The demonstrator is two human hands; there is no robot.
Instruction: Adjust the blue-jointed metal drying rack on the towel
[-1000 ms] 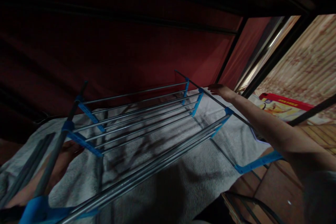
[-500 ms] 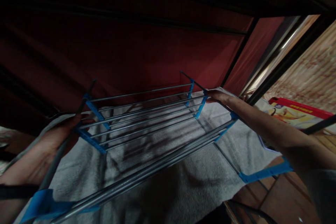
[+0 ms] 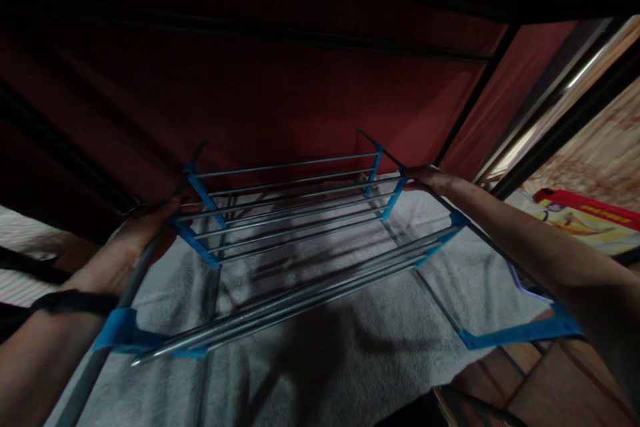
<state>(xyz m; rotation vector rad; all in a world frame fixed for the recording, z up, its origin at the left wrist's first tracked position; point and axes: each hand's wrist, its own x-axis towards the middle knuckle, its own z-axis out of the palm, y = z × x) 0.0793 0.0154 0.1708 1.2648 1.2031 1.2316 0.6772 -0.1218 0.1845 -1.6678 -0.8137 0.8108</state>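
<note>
Two hands hold a rack point(image 3: 300, 227) of grey metal rods and blue plastic joints, which hangs over a pale towel point(image 3: 320, 347) spread beneath it. Largest in view is the dark red cloth wall point(image 3: 280, 93) behind, crossed by black frame bars. The towel comes next, reaching from the near left to the right edge, where brown floor point(image 3: 525, 387) shows beyond it. The rack spans most of the towel's width, its rods running left to right between the two side rails. The left hand point(image 3: 135, 240) grips the rack's left rail near the far left corner, fingers clenched round the tube; a dark band point(image 3: 70, 300) sits on that wrist. The right hand point(image 3: 430, 177) is at the far right corner, its grip closed over the right rail just beside a blue joint point(image 3: 397, 190). At the right edge lies a red and yellow box point(image 3: 585, 220), well apart from the rack. A striped cloth point(image 3: 25, 253) shows at the left edge.
</note>
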